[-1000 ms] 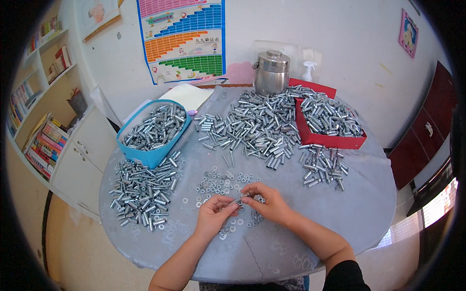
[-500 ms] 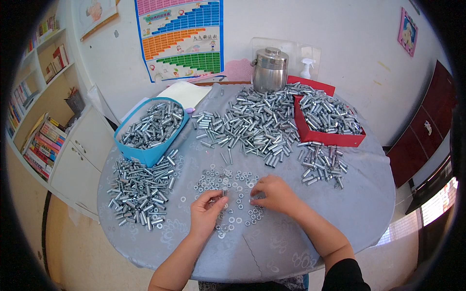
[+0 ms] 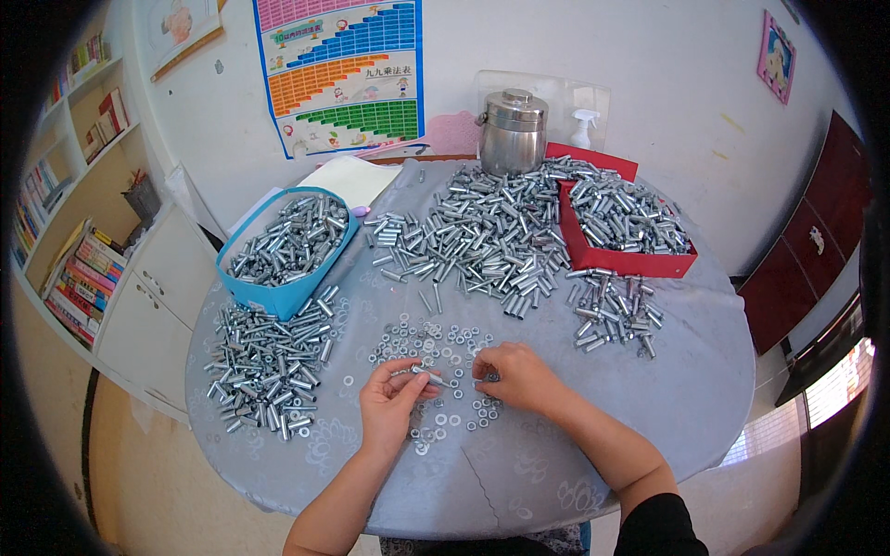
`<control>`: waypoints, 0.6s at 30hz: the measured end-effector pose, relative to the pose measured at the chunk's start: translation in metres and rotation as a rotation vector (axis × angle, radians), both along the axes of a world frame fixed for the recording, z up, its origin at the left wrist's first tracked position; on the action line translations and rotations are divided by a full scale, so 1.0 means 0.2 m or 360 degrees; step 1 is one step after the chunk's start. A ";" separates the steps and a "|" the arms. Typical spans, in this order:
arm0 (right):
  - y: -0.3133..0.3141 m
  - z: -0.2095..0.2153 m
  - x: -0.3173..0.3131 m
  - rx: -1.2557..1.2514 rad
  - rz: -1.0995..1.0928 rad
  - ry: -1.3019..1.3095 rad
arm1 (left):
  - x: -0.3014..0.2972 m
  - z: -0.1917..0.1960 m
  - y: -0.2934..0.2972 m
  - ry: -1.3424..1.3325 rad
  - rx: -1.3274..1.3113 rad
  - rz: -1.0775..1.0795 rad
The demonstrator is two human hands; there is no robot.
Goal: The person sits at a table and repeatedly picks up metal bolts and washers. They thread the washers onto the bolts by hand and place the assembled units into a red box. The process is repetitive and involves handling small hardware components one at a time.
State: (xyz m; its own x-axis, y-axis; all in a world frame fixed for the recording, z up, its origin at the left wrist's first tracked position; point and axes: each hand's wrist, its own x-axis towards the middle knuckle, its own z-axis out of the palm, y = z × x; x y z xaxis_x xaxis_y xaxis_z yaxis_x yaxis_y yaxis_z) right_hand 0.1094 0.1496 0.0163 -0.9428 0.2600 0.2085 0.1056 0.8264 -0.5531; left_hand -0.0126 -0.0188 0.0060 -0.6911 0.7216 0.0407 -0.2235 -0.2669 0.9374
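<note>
Head view, clock centred on the loose nuts and washers on the table, 6 o'clock nearest the viewer: the left hand, at 7 o'clock, pinches a bolt between thumb and fingers, one end toward 4 o'clock. The right hand, at 4 o'clock, has fingers bent narrow; whether they hold a nut cannot be determined. Blue basket: 10 o'clock. Red box: 2 o'clock.

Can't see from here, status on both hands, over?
Left hand: pinching metal fastener. Right hand: beside loose nuts, grip unclear. Few nuts between hands.
</note>
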 end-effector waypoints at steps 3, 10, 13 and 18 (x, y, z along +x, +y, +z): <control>-0.01 -0.01 0.00 -0.0313 0.0031 0.0026 | 0.00 0.00 0.01 -0.0095 -0.0018 0.0017; -0.05 -0.04 -0.03 -0.1602 0.0103 0.0234 | -0.01 -0.02 0.00 -0.0249 -0.0077 0.0046; -0.06 -0.04 -0.04 -0.1830 0.0213 0.0311 | -0.01 -0.03 0.00 -0.0371 -0.0045 -0.0014; -0.09 -0.03 -0.04 -0.1538 0.0079 0.0324 | -0.02 -0.03 -0.01 -0.0572 -0.0051 -0.0092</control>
State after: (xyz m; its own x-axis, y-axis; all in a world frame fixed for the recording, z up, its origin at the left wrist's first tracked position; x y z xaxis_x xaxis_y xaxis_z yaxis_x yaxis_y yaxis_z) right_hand 0.1017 0.1317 0.0100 -0.9271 0.3647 0.0868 -0.0891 0.0107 -0.9960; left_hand -0.0175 -0.0206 0.0001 -0.6154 0.7568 -0.2203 -0.5539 -0.2164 0.8040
